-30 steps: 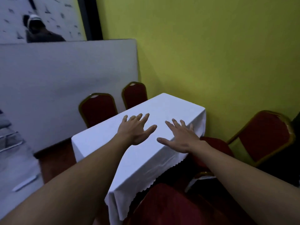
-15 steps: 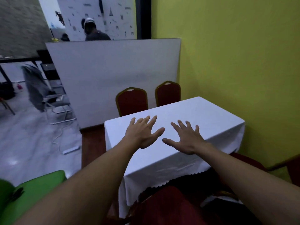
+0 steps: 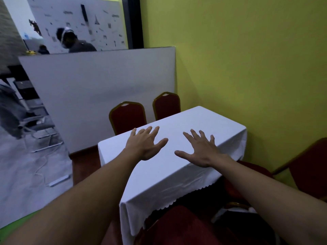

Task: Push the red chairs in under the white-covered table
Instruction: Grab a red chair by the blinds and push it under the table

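Observation:
A small table under a white cloth point(image 3: 221, 128) stands against the yellow wall. My left hand point(image 3: 146, 144) and my right hand point(image 3: 199, 149) hover above its top, palms down, fingers spread, holding nothing. Two red chairs with gold frames, one on the left point(image 3: 127, 115) and one on the right point(image 3: 166, 105), stand tucked against the table's far side. On my side, a red chair seat point(image 3: 185, 225) lies below the cloth's scalloped edge, and another red chair point(image 3: 307, 167) stands pulled out at the right, its back toward the wall.
A white partition board point(image 3: 106, 92) stands behind the far chairs. A person point(image 3: 74, 41) is beyond it. A grey folding chair point(image 3: 23, 121) and a cable lie on the grey floor at left. Something green point(image 3: 26, 218) shows at the lower left.
The view has swung back slightly toward the right. Both hands stay spread over the tablecloth in much the same pose. The chairs have not moved.

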